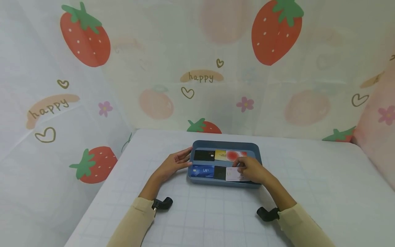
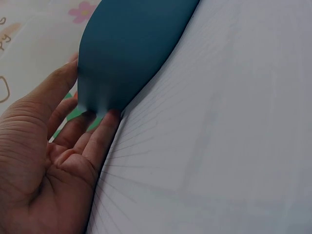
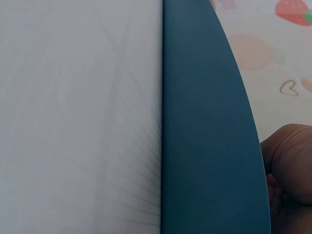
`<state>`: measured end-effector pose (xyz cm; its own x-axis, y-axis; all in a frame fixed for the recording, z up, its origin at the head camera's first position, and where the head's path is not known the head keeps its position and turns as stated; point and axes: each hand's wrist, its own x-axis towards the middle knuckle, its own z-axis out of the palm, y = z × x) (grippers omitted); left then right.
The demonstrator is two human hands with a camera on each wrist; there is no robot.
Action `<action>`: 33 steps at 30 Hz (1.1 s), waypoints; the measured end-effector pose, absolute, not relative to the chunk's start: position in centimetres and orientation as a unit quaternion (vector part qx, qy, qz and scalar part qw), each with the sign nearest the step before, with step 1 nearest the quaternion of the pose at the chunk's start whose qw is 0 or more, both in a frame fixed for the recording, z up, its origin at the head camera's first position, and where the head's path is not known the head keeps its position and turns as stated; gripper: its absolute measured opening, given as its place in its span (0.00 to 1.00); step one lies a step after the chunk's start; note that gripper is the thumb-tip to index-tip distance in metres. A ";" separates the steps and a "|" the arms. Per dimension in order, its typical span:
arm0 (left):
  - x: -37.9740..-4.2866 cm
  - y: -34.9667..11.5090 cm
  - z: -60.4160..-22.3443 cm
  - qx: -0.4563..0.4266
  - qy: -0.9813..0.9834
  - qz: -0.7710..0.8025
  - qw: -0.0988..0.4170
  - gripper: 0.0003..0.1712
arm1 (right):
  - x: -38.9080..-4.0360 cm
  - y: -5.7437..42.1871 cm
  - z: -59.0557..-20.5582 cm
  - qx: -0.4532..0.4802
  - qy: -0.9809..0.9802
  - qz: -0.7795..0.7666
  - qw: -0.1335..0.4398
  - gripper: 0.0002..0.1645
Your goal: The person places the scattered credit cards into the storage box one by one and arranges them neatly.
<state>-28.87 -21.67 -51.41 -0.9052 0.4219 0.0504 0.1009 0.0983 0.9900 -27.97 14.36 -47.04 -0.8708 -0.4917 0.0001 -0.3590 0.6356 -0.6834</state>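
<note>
A blue-grey rectangular tray (image 1: 225, 184) holds two rows of cards. In the far row lie a black card (image 1: 202, 155), a gold card (image 1: 220, 155) and a red-and-white card (image 1: 234, 156) overlapping it. The near row has a blue VIP card (image 1: 202, 171), a black card (image 1: 219, 173) and a white card (image 1: 232, 174) partly over that black one. My left hand (image 1: 173, 166) rests its fingertips against the tray's left end, fingers fairly straight. Over the right part of the near row, my right hand (image 1: 253, 170) has curled fingers and pinches the white card by its upper edge.
The tray stands on a table with a white grid-patterned cover (image 1: 197, 216). Behind and at the sides hangs a curtain (image 1: 154, 61) printed with strawberries. Each wrist carries a black camera, one on the left (image 1: 162, 203) and one on the right (image 1: 267, 214).
</note>
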 end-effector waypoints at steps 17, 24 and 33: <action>-28.6 -21.6 -51.0 0.178 0.735 0.643 0.123 0.41 | -28.2 15.0 -47.0 -0.228 0.904 -0.352 0.082 0.13; -28.4 -21.5 -51.1 0.177 0.736 0.642 0.123 0.41 | -27.9 14.9 -47.0 -0.219 0.905 -0.355 0.084 0.12; -28.2 -21.6 -51.0 0.166 0.746 0.633 0.124 0.40 | -27.7 15.1 -46.8 -0.215 0.907 -0.351 0.091 0.11</action>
